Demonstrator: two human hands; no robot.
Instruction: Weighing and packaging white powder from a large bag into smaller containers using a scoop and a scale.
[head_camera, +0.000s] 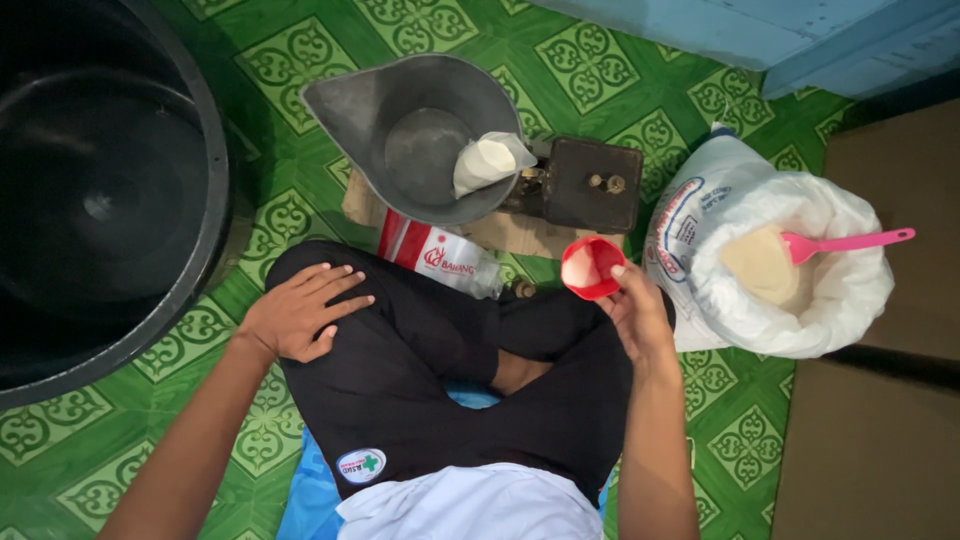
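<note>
A person sits cross-legged on a green patterned floor (600, 70), the right hand (635, 315) grasping a small red cup (590, 267) by its rim, mouth tilted up and apparently empty. Just beyond that grip, to its right, stands an open white sack (800, 290) of pale powder with a pink scoop (850, 242) stuck in it; blue and red print curves round the sack's near side. Ahead and to the left of the grip a grey metal scale pan (415, 135) holds a small filled clear bag (487, 160), the dark scale body (590, 185) beside it. A red-and-white printed packet (435, 257) lies between pan and knees. The left hand (300, 312) rests flat and released on the left knee, holding nothing, near a big black tub (100, 190). A round white badge with a green cross (361, 465) sits on the dark trousers. Judged from this, the cup wants keeping level and firmly pinched, so nothing spills over the lap.
</note>
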